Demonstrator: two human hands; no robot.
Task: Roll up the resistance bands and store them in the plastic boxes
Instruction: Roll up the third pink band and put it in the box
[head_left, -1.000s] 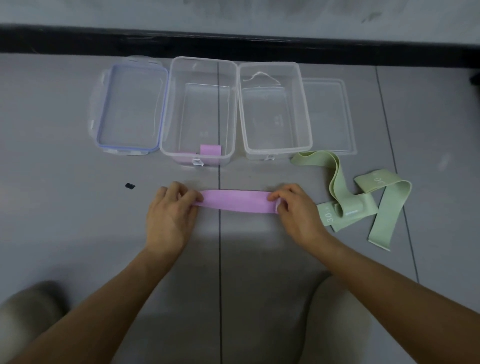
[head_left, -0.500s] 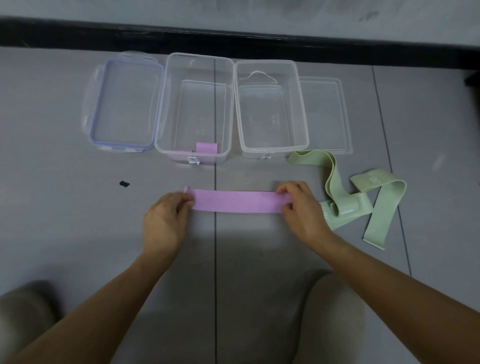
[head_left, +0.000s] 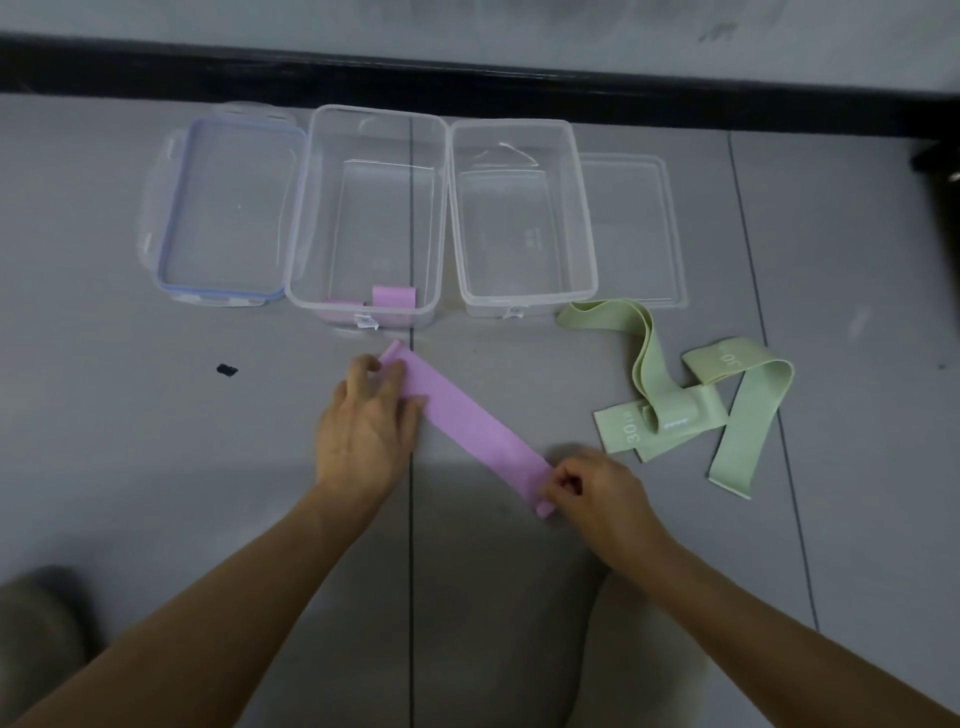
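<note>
Purple band (head_left: 467, 415) lies flat on the grey floor (head_left: 156, 441), slanted. One end points toward the far edge, just short of the left box (head_left: 384, 218). The other end is drawn back toward the near edge.

Left hand (head_left: 363, 431): palm down, fingers fairly straight and spread, tips resting on the far end of the band. Nothing is gripped. It looks like an anchor, pinning the strip so it stays taut and flat.

Right hand (head_left: 597, 493): fingers curled in, thumb and fingertips pinching the near end. The end looks slightly turned over there, probably the first turn of a roll, though it's too small to be sure.

Both forearms reach forward from the near edge, the right wrist cocked inward.

A small purple roll (head_left: 394, 297) sits against the near wall of the left box. The right box (head_left: 519, 228) holds no band. The lids sit outside the boxes, the blue-rimmed lid (head_left: 228, 208) on the left and the clear lid (head_left: 628, 223) on the right, so both boxes are open for dropping rolls in.

Green bands (head_left: 675, 423) lie tangled and unrolled toward the right edge, waiting their turn.
</note>
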